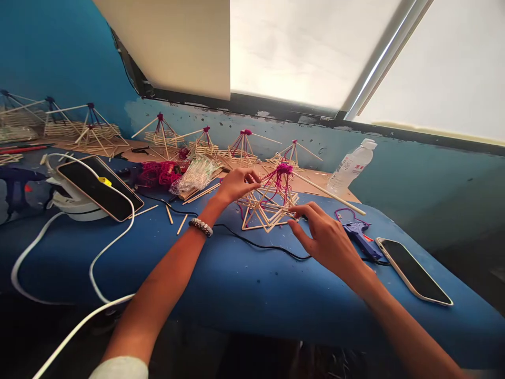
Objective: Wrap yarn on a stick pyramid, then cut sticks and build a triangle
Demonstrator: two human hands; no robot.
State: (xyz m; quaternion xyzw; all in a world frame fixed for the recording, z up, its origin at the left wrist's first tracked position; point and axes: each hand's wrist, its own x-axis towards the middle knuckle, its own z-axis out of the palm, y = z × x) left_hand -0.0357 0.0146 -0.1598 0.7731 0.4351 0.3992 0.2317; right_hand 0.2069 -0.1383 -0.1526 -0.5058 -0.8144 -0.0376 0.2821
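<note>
In the head view, a model of thin wooden sticks (263, 216) stands on the blue tabletop. Its peak is bound with magenta yarn (284, 168), and loose strands hang down inside. One longer stick (331, 191) slants out from the peak to the right. My left hand (239, 185) is at the model's upper left, thumb and fingertips closed together by the strands and sticks. At the right corner of the base is my right hand (325, 239), thumb and curled fingers around the stick ends. The exact contact of the fingertips is partly hidden.
Several similar stick models (241, 147) line the wall. Red yarn (158, 176) and bagged sticks (196, 176) lie behind my left arm. A purple glue gun (361, 237), a phone (414, 271) and a bottle (351, 167) are right. Left, another phone (100, 185) leans near white cables.
</note>
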